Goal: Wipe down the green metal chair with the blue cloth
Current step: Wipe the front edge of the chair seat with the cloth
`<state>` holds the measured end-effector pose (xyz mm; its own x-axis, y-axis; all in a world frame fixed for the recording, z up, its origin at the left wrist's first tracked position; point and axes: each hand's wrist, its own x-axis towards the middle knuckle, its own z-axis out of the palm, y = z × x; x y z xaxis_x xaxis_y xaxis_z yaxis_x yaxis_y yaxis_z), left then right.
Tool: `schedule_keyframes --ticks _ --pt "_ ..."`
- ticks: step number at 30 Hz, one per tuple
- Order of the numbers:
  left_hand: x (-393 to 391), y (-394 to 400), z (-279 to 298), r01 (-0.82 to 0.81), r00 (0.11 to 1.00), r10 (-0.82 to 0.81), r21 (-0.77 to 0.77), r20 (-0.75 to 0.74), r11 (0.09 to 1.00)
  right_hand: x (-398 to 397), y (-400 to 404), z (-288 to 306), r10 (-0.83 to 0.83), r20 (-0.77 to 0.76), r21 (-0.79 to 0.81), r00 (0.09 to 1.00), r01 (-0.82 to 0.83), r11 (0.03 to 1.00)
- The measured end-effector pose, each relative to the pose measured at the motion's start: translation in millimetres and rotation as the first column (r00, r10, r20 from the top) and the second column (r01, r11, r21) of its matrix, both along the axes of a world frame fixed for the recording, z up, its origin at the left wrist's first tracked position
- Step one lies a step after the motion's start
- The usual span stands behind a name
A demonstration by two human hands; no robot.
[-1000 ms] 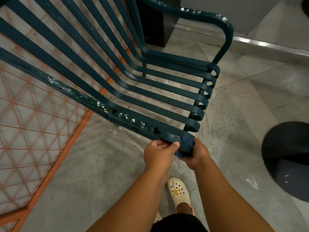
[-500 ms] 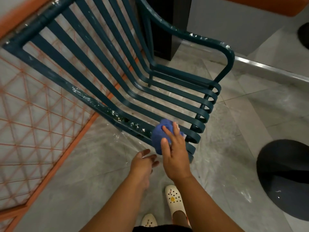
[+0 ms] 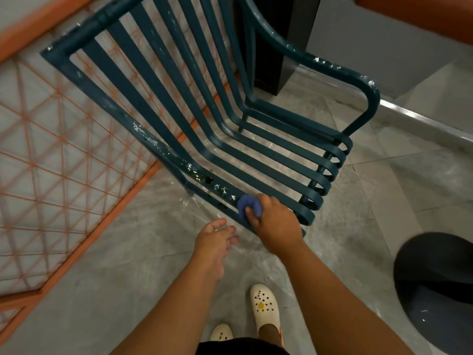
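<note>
The green metal chair [image 3: 194, 119] lies tipped over in front of me, its slatted back and seat facing up, with white flecks along the near side rail. My right hand [image 3: 276, 221] grips the bunched blue cloth [image 3: 247, 204] and presses it onto that near rail, close to the curled front ends of the slats. My left hand [image 3: 215, 239] hovers just left of it, below the rail, with fingers spread and nothing in it.
An orange mesh panel [image 3: 51, 155] leans to the left behind the chair. A dark round base [image 3: 435, 285] sits on the grey tiled floor at the right. A black post [image 3: 279, 42] stands behind the chair. My white clogs [image 3: 265, 306] are below.
My left hand let go of the chair rail and dropped away open. My right hand brought the cloth up onto the rail's top and slid it left along it. The view tilted up.
</note>
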<state>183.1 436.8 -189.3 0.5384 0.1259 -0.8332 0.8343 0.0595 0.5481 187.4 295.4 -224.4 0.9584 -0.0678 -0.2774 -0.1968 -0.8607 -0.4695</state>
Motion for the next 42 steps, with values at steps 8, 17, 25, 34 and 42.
schedule_keyframes --ticks 8,17,25,34,42 --pt "5 3 5 -0.002 1.0 0.002 -0.001 -0.011 1.0 -1 -11 -3 0.078 -0.044 0.172 0.996 -0.069 0.983" --pt "15 2 19 0.015 0.999 -0.015 -0.004 -0.032 1.0 -54 -15 -14 0.188 0.107 -0.188 0.976 -0.166 0.968" --pt "22 7 23 0.005 1.0 -0.005 -0.009 -0.031 1.0 -37 6 -17 0.331 0.122 -0.222 0.936 -0.299 0.928" --pt "27 13 24 -0.009 1.0 0.008 -0.011 -0.028 1.0 -1 22 5 0.251 0.005 -0.11 0.968 -0.249 0.962" --pt "34 24 25 -0.034 0.999 0.034 0.002 -0.034 0.999 -21 11 -7 0.057 0.05 -0.075 0.997 -0.053 0.996"
